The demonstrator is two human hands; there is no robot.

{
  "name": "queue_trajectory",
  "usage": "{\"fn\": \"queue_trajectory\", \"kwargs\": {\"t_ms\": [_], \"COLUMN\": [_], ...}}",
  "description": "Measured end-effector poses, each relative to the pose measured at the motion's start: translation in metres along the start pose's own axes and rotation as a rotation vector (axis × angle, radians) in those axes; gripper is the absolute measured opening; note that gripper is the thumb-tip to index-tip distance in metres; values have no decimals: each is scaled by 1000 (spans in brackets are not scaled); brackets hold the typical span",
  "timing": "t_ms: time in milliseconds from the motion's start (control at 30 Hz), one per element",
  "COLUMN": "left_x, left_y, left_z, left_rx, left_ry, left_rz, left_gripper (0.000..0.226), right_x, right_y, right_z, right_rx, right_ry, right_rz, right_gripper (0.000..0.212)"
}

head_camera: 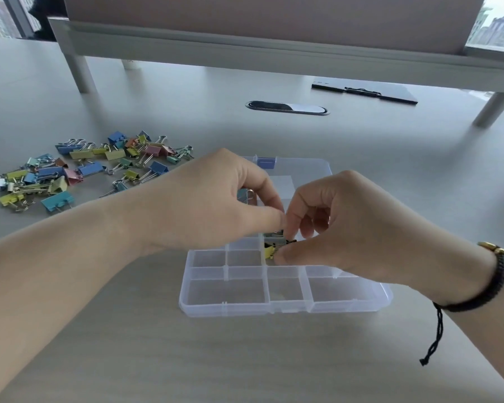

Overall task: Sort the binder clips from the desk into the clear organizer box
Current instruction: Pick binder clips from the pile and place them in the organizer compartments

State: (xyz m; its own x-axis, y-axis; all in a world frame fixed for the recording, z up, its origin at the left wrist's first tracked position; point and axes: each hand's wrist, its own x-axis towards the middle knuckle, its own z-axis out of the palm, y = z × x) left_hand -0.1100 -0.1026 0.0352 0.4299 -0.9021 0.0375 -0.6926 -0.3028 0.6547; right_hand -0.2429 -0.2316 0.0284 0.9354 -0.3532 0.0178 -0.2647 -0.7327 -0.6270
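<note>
My right hand [341, 225] pinching a yellow clip [269, 251] over the clear box [285, 308], my left hand [216, 199] curled on it too and hiding the middle compartments, clip pile [93, 167] far left, clipboard [364, 93] behind

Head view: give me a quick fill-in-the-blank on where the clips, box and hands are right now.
1. The loose clips lie in a pile to the ____ of the box.
2. The right hand pinches a ____ clip over the box.
3. The left hand meets the right hand above the box's ____ row.
4. The ____ wrist wears a black bracelet.

Missing words: left; yellow; middle; right
</note>
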Motion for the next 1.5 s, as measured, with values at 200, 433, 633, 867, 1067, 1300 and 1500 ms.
{"fn": "queue_trajectory", "kwargs": {"t_ms": [200,433,633,867,1067,1300,1500], "left_x": [0,-2,-2,-1,3,4,2], "left_y": [4,5,4,3,0,-3,-1], "left_z": [2,9,5,-2,-6,-11,-15], "left_rx": [-633,-696,-731,-762,-755,-719,-568], "left_ry": [-94,-148,-174,-211,-154,-56,-71], "left_rz": [-90,-34,-23,-46,-47,-103,-112], "left_gripper": [38,47,55,31,36,24,47], "right_x": [2,1,0,0,3,1,-6], "right_y": [2,0,-2,-2,2,1,-5], "right_z": [-8,7,2,-2,-10,-17,-17], "right_rx": [248,341,368,449,447,274,74], "right_ry": [212,136,151,169,234,182,-35], "right_rz": [-186,-336,-348,-279,-130,-39,-68], "right_gripper": [19,19,13,15,9,8,7]}}
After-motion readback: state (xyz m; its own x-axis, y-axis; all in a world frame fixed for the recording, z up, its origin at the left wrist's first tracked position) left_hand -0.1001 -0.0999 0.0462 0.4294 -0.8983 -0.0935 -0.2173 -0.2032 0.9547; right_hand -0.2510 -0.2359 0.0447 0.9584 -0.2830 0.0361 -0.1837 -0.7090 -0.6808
